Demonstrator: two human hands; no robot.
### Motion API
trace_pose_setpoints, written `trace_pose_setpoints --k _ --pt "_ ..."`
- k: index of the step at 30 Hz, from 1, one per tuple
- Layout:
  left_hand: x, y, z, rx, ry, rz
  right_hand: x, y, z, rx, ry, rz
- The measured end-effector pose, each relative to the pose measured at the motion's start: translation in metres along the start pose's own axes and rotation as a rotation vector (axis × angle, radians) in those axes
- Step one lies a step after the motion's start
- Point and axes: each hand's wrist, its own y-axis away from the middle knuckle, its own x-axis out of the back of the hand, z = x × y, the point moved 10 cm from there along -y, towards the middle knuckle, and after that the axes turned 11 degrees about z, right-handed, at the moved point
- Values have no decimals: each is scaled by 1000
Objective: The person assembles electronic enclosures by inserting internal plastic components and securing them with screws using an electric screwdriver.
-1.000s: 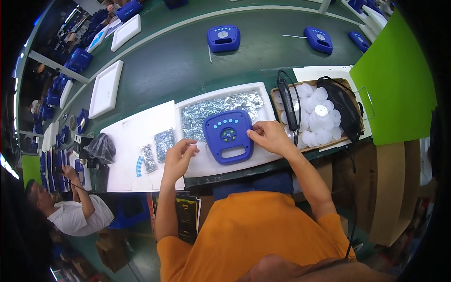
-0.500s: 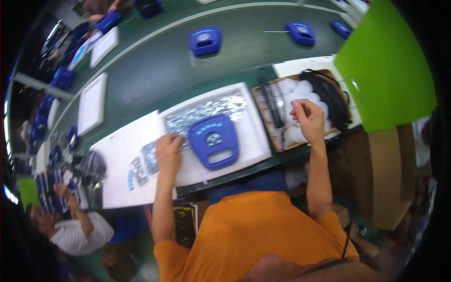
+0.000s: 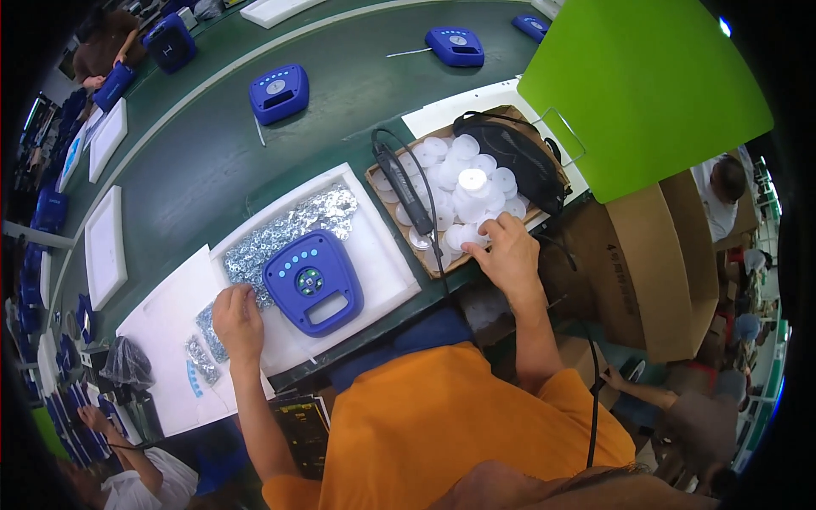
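A blue plastic housing (image 3: 344, 280) lies on the white foam tray (image 3: 387, 280) in front of me, with pale blue buttons and a round opening that shows a green board. Beside its left edge, my left hand (image 3: 238, 327) is closed over small metal parts; whatever its fingertips pinch is hidden. Silvery metal pieces (image 3: 319, 211) are heaped along the tray's far side. To the right, a cardboard box (image 3: 399, 217) holds many white plastic discs (image 3: 442, 174). My right hand (image 3: 510, 259) reaches over its near edge, thumb and fingertips closed around a disc there.
A black electric screwdriver (image 3: 406, 191) with a cable and a black mesh pouch (image 3: 514, 157) lie in the box. A green panel (image 3: 646, 93) stands at the right. Blue housings (image 3: 279, 92) sit on the green bench beyond. Co-workers are at left and right.
My view has turned, so the bench things sit further left in the picture. My right hand has come down from above the box onto the discs. The left stays beside the housing.
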Motion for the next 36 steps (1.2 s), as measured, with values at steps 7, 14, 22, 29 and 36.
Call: trace_pose_setpoints --k 7,14,22,29,36 --pt "1 -2 -1 44 61 18 -17 5 2 76 -141 71" --pt "7 5 -2 92 128 35 -5 -8 16 34 -282 91" --pt "34 15 -8 158 155 69 -11 -29 43 -198 -734 27" --pt "24 21 18 273 375 136 -12 -12 -101 172 -983 -59" --pt "25 25 39 260 434 166 -38 16 -228 697 -786 67"
